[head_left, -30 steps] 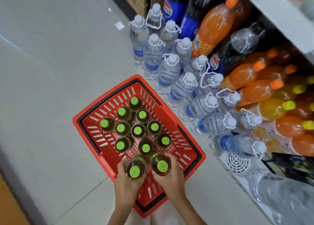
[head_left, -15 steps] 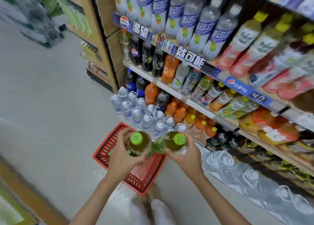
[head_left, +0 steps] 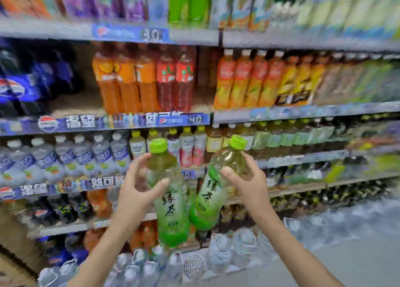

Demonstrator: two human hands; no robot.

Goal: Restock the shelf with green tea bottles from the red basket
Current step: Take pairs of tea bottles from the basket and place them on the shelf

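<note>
head view: left hand (head_left: 138, 191) grasps the left green tea bottle (head_left: 170, 200) at its upper body, thumb across the front, fingers (head_left: 138, 163) curled behind the shoulder below the green cap. right hand (head_left: 246, 185) grasps the right green tea bottle (head_left: 211, 198) likewise, thumb in front, fingers behind. both bottles are held in the air before the shelves (head_left: 303, 111), bases tilted toward each other and nearly touching. background blurred.

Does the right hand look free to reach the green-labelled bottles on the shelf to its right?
Probably not: the right hand already holds a green tea bottle. No obstacle shows before the blurred green-labelled row.
</note>
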